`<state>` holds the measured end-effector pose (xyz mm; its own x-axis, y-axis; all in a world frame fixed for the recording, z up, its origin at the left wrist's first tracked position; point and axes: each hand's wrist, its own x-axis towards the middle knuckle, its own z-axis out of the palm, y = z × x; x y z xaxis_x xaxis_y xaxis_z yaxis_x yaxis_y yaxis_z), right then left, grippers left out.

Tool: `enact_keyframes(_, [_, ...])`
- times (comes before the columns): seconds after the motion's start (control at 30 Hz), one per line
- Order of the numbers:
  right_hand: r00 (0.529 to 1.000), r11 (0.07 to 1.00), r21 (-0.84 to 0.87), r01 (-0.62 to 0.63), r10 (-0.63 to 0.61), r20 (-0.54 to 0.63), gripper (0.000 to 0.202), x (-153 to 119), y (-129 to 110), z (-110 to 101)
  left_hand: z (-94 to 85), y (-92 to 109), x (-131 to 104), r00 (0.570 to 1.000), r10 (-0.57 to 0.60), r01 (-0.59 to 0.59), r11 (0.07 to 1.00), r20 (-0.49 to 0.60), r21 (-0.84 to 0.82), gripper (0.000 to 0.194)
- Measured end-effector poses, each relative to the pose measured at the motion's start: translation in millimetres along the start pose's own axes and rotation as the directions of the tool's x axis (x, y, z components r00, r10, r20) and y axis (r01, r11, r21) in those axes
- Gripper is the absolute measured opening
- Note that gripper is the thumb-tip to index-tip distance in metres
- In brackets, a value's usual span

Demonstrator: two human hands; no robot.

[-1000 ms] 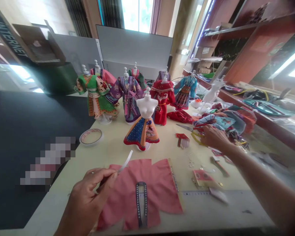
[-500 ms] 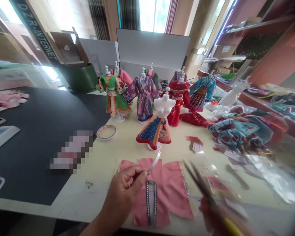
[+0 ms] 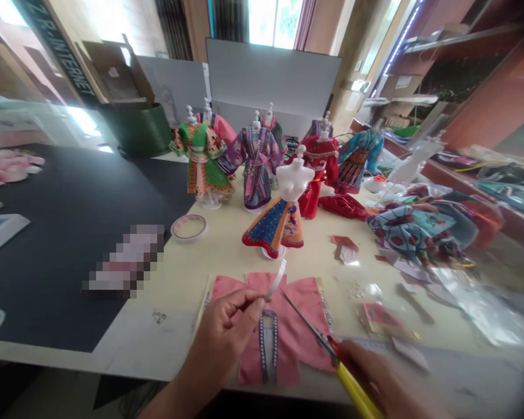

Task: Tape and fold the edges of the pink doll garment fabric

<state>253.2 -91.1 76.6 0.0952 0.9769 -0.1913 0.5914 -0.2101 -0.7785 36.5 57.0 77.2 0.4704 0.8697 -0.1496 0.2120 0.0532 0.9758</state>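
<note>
Between thumb and fingers, my left hand [image 3: 231,329] pinches a short white strip of tape [image 3: 278,277] that sticks up and curves. My right hand [image 3: 371,372] is closed around a pair of scissors [image 3: 332,349] with yellow and red handles. The scissor blades look nearly closed, their tips just right of the strip and apart from it. Below both hands a small pink garment [image 3: 297,302] lies spread flat, with a grey beaded neck trim [image 3: 269,349]. My left hand covers part of its left side. A doll form in a blue and orange skirt [image 3: 275,230] stands just beyond.
A roll of tape [image 3: 190,227] lies at the left. Several dressed doll forms, one in a green robe [image 3: 201,160], stand behind. Fabric pieces [image 3: 410,230] heap at the right, near paper scraps and clear plastic [image 3: 471,308]. A ruler [image 3: 371,344] lies by my right hand.
My right hand has brought the scissors left, from beside the garment to over it near the strip. The blades, spread before, are now almost together. My left hand keeps its pinch.
</note>
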Motion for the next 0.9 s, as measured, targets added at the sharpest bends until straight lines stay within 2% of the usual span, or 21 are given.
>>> enact_keyframes(0.1, [0.986, 0.969, 0.212, -0.128, 0.102, 0.129, 0.047, 1.3, -1.2, -10.1, -5.3, -3.8, 2.6, 0.999, 0.013, -0.012, 0.999, -0.03, 0.043, 0.026])
enact_keyframes(0.17, [0.987, 0.914, 0.385, -0.131, 0.085, 0.134, 0.055, 3.1, 6.3, -16.8, -8.3, -7.9, 4.0, 0.999, 0.012, -0.009, 0.998, -0.036, 0.068, 0.028])
enact_keyframes(0.23, [0.998, 0.873, 0.485, -0.055, 0.038, 0.046, 0.061, 7.4, 15.7, -24.3, -9.9, -12.2, 5.1, 0.999, -0.004, 0.008, 0.997, -0.046, 0.079, 0.032])
enact_keyframes(0.3, [0.997, 0.87, 0.488, 0.065, -0.035, -0.071, 0.061, 14.9, 23.1, -34.1, -9.8, -15.1, 5.9, 0.997, -0.024, 0.03, 0.996, -0.068, 0.089, 0.034])
enact_keyframes(0.47, [0.937, 0.888, 0.387, 0.247, -0.118, -0.328, 0.057, 46.5, 32.9, -66.9, -5.5, -14.8, 8.6, 0.996, -0.033, 0.044, 0.989, -0.078, 0.144, 0.039])
enact_keyframes(0.57, [0.857, 0.89, 0.31, 0.334, -0.15, -0.493, 0.063, 71.7, 39.6, -85.5, -3.6, -13.7, 10.5, 0.998, -0.026, 0.036, 0.986, -0.057, 0.165, 0.04])
enact_keyframes(0.67, [0.739, 0.898, 0.192, 0.395, -0.187, -0.647, 0.056, 97.5, 46.3, -102.3, -2.8, -13.6, 11.5, 1.0, 0.026, -0.023, 0.985, -0.014, 0.174, 0.038])
enact_keyframes(0.73, [0.66, 0.906, 0.107, 0.409, -0.213, -0.72, 0.046, 112.5, 50.2, -113.4, -2.4, -13.9, 11.5, 0.999, 0.05, -0.05, 0.986, 0.004, 0.16, 0.036])
enact_keyframes(0.83, [0.536, 0.91, 0.002, 0.414, -0.242, -0.809, 0.041, 129.0, 56.3, -128.4, -1.2, -15.3, 10.8, 0.998, 0.057, -0.058, 0.989, 0.009, 0.137, 0.034])
enact_keyframes(0.9, [0.481, 0.914, -0.039, 0.404, -0.248, -0.841, 0.04, 134.8, 60.0, -134.7, 0.1, -16.7, 10.3, 0.998, 0.065, -0.066, 0.991, 0.017, 0.116, 0.032])
